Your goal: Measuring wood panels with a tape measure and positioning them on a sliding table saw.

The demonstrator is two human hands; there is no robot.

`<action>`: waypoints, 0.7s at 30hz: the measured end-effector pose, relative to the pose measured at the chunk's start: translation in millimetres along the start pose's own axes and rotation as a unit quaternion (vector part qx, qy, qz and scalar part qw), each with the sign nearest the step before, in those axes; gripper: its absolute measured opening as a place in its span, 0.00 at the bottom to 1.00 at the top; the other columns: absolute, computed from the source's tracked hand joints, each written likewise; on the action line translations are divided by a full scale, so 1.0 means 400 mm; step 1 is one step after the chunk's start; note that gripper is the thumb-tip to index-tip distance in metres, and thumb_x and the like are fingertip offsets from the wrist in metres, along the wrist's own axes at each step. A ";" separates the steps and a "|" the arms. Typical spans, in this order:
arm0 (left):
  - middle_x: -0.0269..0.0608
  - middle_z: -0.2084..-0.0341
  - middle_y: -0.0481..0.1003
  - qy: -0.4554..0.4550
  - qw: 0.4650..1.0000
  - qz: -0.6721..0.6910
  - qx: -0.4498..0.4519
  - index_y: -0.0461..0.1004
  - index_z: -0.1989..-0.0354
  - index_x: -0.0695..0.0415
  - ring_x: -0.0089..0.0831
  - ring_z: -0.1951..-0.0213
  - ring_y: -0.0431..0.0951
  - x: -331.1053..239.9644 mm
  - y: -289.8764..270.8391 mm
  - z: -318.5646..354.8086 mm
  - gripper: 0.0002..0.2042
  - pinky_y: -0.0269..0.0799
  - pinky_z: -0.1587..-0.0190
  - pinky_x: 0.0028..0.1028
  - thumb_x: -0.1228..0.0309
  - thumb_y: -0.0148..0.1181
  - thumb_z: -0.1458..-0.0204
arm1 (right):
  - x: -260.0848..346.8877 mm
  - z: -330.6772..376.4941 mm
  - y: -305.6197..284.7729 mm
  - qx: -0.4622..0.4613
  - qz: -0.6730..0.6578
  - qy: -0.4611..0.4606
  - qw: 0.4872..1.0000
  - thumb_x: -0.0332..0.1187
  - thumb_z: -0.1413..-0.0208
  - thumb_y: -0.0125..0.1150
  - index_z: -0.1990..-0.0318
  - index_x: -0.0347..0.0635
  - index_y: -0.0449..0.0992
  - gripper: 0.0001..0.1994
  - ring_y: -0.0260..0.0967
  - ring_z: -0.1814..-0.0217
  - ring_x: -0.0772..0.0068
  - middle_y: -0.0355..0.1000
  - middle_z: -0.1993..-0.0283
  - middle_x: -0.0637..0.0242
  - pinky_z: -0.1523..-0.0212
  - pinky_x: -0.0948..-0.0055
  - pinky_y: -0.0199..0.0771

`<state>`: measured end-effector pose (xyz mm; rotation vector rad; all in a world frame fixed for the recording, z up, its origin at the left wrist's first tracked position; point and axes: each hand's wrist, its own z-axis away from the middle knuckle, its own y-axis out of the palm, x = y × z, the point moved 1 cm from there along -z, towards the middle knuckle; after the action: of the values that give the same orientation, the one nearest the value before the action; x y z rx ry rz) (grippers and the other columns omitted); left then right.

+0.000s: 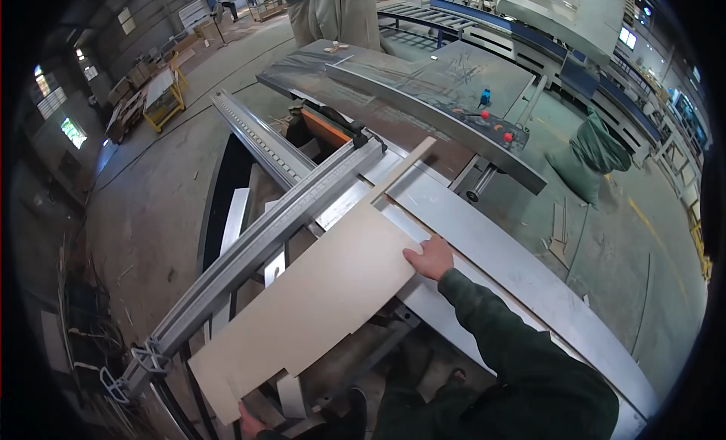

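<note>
A pale beige flat board (pixel 310 289) with stepped notches along its near edge lies across the metal frame of a sliding table saw. My right hand (pixel 431 258) is closed on the board's right end, thumb on top and fingers at the edge. My left hand (pixel 253 423) holds the board's near left corner; only part of it shows at the lower edge. A narrow beige strip (pixel 404 169) runs from the board's far corner over the saw's sliding table (pixel 484 228). Whether strip and board are one piece I cannot tell.
A long aluminium crosscut fence (pixel 265 251) runs beyond the board. Past it stand an orange guard (pixel 325 128) and the dark saw table (pixel 393 92) with a rip fence (pixel 439 119). A green sack (pixel 594 160) sits on the floor at right, near wood scraps (pixel 558 236).
</note>
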<state>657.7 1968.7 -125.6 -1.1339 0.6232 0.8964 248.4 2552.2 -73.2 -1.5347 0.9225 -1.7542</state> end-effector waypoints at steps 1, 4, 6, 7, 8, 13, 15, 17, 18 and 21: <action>0.49 0.56 0.84 0.010 1.000 -0.011 0.004 0.82 0.49 0.71 0.42 0.55 0.83 0.004 0.011 -0.012 0.33 0.78 0.50 0.43 0.48 0.71 0.46 | 0.030 -0.020 0.021 0.018 0.039 -0.014 0.999 0.63 0.47 0.62 0.62 0.35 0.85 0.32 0.71 0.48 0.42 0.74 0.53 0.42 0.49 0.49 0.73; 0.51 0.56 0.85 0.083 0.995 -0.051 0.022 0.82 0.49 0.70 0.43 0.55 0.84 0.015 0.066 -0.066 0.33 0.78 0.50 0.44 0.48 0.72 0.47 | 0.062 -0.006 0.065 0.101 0.068 0.001 0.993 0.66 0.49 0.63 0.42 0.39 0.81 0.39 0.63 0.32 0.41 0.70 0.37 0.43 0.35 0.42 0.65; 0.52 0.56 0.85 0.174 0.980 -0.090 0.043 0.81 0.48 0.70 0.44 0.55 0.84 0.011 0.098 -0.109 0.33 0.78 0.50 0.45 0.48 0.72 0.48 | 0.063 0.047 0.089 0.004 0.128 -0.202 0.971 0.70 0.51 0.64 0.31 0.48 0.73 0.46 0.54 0.24 0.34 0.66 0.31 0.44 0.26 0.34 0.49; 0.52 0.56 0.85 0.204 0.971 -0.117 0.045 0.81 0.48 0.70 0.45 0.55 0.84 0.007 0.104 -0.129 0.33 0.78 0.50 0.45 0.48 0.72 0.48 | 0.054 0.058 0.099 0.028 0.142 -0.239 0.960 0.74 0.53 0.65 0.28 0.56 0.71 0.48 0.44 0.19 0.27 0.64 0.28 0.48 0.23 0.30 0.39; 0.53 0.56 0.85 0.217 0.964 -0.149 0.044 0.81 0.48 0.70 0.46 0.55 0.84 0.006 0.118 -0.141 0.33 0.78 0.50 0.46 0.48 0.72 0.48 | 0.043 0.066 0.106 -0.008 0.151 -0.274 0.950 0.75 0.51 0.62 0.30 0.57 0.73 0.46 0.47 0.19 0.34 0.64 0.26 0.57 0.22 0.34 0.40; 0.66 0.57 0.82 0.192 0.853 -0.485 0.015 0.82 0.58 0.67 0.61 0.55 0.82 -0.036 0.177 -0.116 0.35 0.76 0.55 0.52 0.38 0.60 0.43 | 0.018 -0.030 0.134 -0.077 0.076 -0.332 0.937 0.63 0.43 0.65 0.35 0.50 0.75 0.36 0.56 0.21 0.50 0.68 0.30 0.59 0.24 0.42 0.49; 0.66 0.61 0.81 0.226 0.856 -0.462 -0.041 0.82 0.63 0.68 0.65 0.56 0.80 -0.059 0.197 -0.070 0.35 0.74 0.55 0.56 0.38 0.55 0.39 | 0.012 -0.066 0.139 -0.091 0.056 -0.329 0.938 0.61 0.43 0.66 0.37 0.49 0.76 0.33 0.58 0.22 0.50 0.69 0.32 0.59 0.25 0.43 0.51; 0.66 0.56 0.81 0.186 0.856 -0.481 -0.025 0.83 0.58 0.68 0.64 0.51 0.79 -0.078 0.216 -0.030 0.41 0.74 0.50 0.55 0.31 0.52 0.41 | 0.008 -0.085 0.144 -0.112 0.043 -0.323 0.939 0.54 0.43 0.68 0.41 0.48 0.78 0.27 0.61 0.25 0.54 0.73 0.37 0.61 0.28 0.46 0.54; 0.66 0.52 0.81 0.139 0.856 -0.499 0.002 0.83 0.53 0.68 0.63 0.47 0.78 -0.088 0.231 -0.018 0.48 0.74 0.45 0.54 0.24 0.49 0.43 | 0.005 -0.090 0.147 -0.117 0.038 -0.316 0.941 0.54 0.43 0.68 0.41 0.48 0.78 0.27 0.61 0.25 0.54 0.73 0.37 0.61 0.28 0.46 0.54; 0.65 0.57 0.82 0.183 0.849 -0.496 -0.014 0.84 0.57 0.67 0.65 0.53 0.80 -0.091 0.262 0.011 0.50 0.73 0.48 0.56 0.22 0.42 0.43 | -0.007 -0.090 0.160 -0.132 0.034 -0.306 0.942 0.46 0.43 0.71 0.44 0.49 0.79 0.22 0.62 0.25 0.58 0.73 0.37 0.62 0.27 0.47 0.52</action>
<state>549.0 1978.7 -146.6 -1.4390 0.2379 -0.2123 213.6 2522.2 -130.7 -2.0253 0.8851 -1.0174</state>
